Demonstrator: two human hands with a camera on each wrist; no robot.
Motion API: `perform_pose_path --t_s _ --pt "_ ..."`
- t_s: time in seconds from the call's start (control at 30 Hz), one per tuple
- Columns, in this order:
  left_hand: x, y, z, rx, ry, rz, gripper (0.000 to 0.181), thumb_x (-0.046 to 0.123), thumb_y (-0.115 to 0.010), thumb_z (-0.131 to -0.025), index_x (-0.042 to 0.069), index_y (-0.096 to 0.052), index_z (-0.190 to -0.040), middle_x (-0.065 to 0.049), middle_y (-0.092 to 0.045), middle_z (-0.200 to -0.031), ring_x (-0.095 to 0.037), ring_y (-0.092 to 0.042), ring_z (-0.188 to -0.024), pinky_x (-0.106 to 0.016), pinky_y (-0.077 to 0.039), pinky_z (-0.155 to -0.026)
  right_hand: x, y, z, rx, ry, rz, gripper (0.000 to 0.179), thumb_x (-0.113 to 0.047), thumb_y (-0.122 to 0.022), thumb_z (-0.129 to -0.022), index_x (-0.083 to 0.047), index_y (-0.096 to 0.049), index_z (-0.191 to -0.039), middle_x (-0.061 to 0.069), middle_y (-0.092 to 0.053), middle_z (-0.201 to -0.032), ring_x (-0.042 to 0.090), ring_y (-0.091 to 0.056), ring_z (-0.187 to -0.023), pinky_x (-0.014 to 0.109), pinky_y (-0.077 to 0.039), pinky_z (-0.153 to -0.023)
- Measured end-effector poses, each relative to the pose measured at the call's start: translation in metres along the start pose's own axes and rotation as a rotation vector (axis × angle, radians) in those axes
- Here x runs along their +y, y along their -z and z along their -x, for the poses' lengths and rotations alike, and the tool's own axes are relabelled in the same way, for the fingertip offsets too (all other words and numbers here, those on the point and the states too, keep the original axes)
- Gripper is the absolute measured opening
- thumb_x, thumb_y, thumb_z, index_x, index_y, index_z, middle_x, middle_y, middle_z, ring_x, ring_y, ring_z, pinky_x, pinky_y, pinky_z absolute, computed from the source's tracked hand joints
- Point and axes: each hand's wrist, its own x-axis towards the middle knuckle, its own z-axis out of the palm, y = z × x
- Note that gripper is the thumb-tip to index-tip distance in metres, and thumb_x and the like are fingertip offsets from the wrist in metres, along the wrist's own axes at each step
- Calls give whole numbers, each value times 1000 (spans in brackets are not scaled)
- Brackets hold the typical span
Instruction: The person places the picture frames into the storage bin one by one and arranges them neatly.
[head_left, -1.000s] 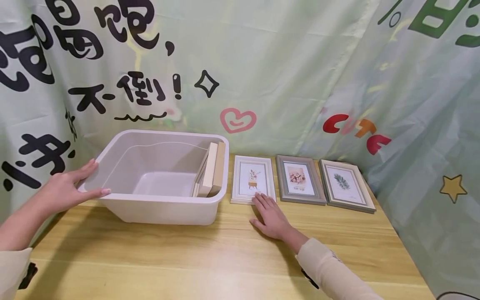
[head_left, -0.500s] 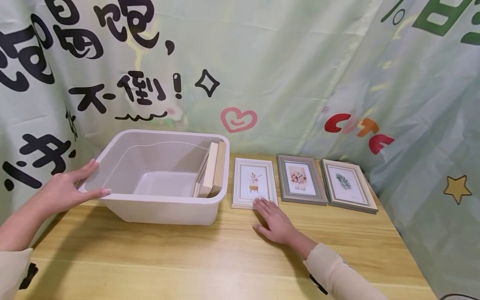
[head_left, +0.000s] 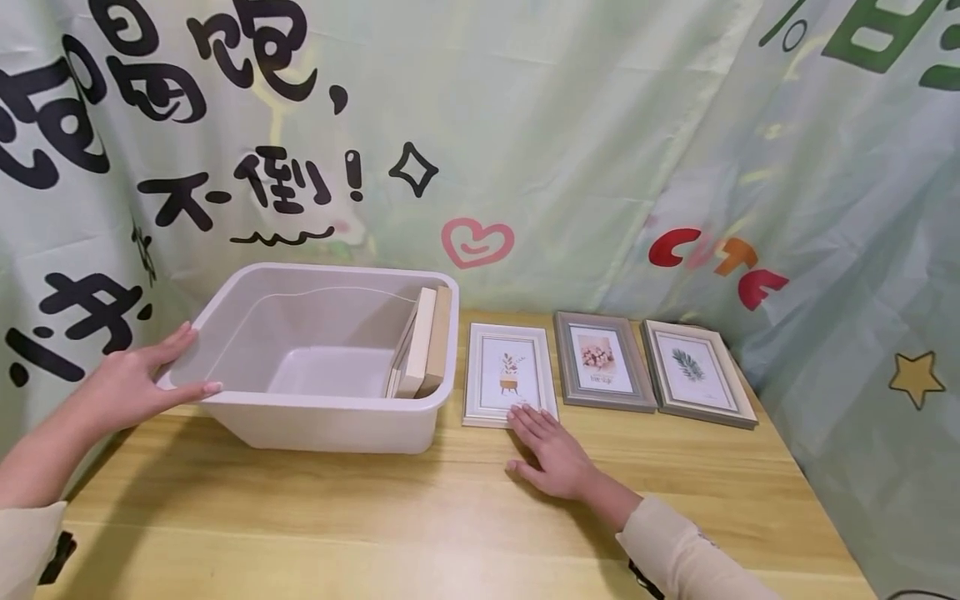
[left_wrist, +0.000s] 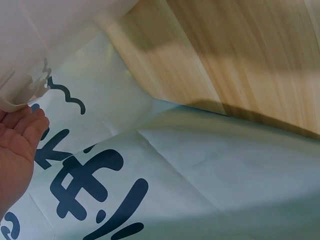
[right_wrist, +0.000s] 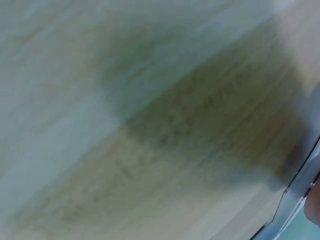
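My left hand (head_left: 127, 379) grips the left end of a pale plastic storage bin (head_left: 322, 425), thumb over the front rim; in the left wrist view the fingers curl up under that rim. Several picture frames (head_left: 415, 346) stand on edge inside the bin against its right wall. Right of the bin, a white picture frame (head_left: 487, 410) with a potted-plant print lies face up. The straight fingers of my right hand (head_left: 555, 454) rest on its near right corner, thumb spread on the table side. In the right wrist view, a frame edge (right_wrist: 295, 200) shows at the lower right.
A grey picture frame (head_left: 643, 387) with a flower print and a cream picture frame (head_left: 738, 400) with a leaf print lie further right on the wooden table (head_left: 420, 525). A printed cloth backdrop (head_left: 570, 167) hangs close behind and along both sides.
My right hand has drawn the white picture frame a little toward the table's front, away from the backdrop. The left hand and the bin have stayed put.
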Motion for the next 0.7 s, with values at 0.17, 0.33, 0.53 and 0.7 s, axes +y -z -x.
perform_pose_path --t_s 0.17,0.33,0.53,0.7 --pt "-1 0 1 5 0 3 89 47 -70 -76 -2 -32 -141 -24 -29 -145 -61 -40 -111 -64 -39 -80 0 4 0 -13 46 8 68 -43 -51 -90 -2 -35 -142 13 -36 -148 32 -32 -138 47 -26 -112" --pt "-1 0 1 -5 5 -1 89 47 -69 -77 -2 -31 -141 -25 -28 -145 -61 -39 -111 -65 -39 -81 -3 4 2 -21 90 -15 65 -41 -50 -91 0 -37 -140 15 -38 -146 33 -34 -136 47 -28 -111" --pt "-1 0 1 5 -1 -7 89 47 -70 -76 -3 -33 -140 -25 -30 -143 -61 -40 -111 -64 -40 -80 -9 3 3 -3 128 12 62 -41 -51 -91 -2 -40 -139 13 -41 -145 31 -37 -135 44 -31 -110" --pt "-2 0 0 7 -2 -7 88 47 -69 -77 -3 -33 -140 -25 -29 -144 -61 -41 -110 -64 -41 -79 -13 3 4 41 176 28 60 -40 -53 -90 -1 -44 -136 14 -46 -141 31 -42 -131 43 -34 -107"
